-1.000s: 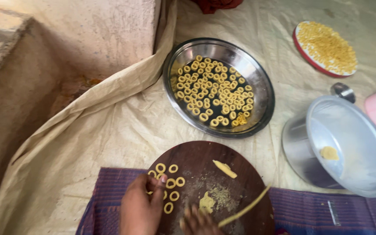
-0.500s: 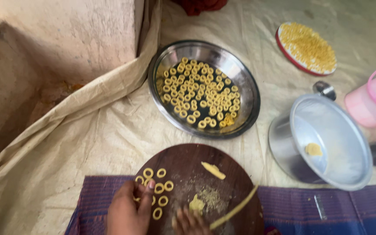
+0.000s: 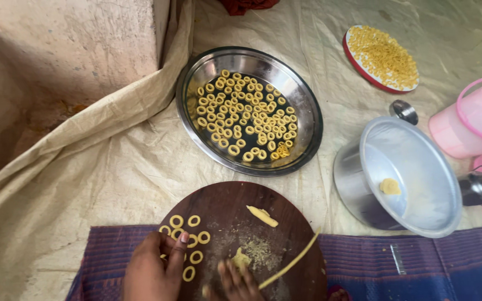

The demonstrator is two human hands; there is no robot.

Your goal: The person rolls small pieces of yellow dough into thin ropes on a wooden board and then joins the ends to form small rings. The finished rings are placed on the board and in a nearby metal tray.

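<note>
The left hand [image 3: 154,270] lies at the near left edge of the round dark wooden board [image 3: 235,212], fingers curled loosely with the tips resting among the small pale dough rings [image 3: 188,245] gathered there; it clasps nothing that can be seen. The right hand [image 3: 235,281] is mostly cut off by the lower edge, fingers spread flat on the board at the near end of a long thin rolled strand of yellow dough [image 3: 291,262], which runs up and to the right toward the board's rim. Whether those fingers pinch the strand or only press on it cannot be told. A small lump of dough [image 3: 241,259] sits just beside the right fingertips, and a short stub of dough [image 3: 262,216] lies farther up the board, apart from both hands.

Beyond the board stands a wide round steel tray [image 3: 302,111] filled with many finished rings. To the right is a steel pot [image 3: 408,173] holding a bit of dough, with a red-rimmed plate of yellow crumbs [image 3: 383,56] farther back and a pink plastic container [image 3: 472,120] at the right edge.

Compared with half a second ago, both hands sit in nearly the same place on the board and the strand lies at the same slant; only the view has shifted slightly.
</note>
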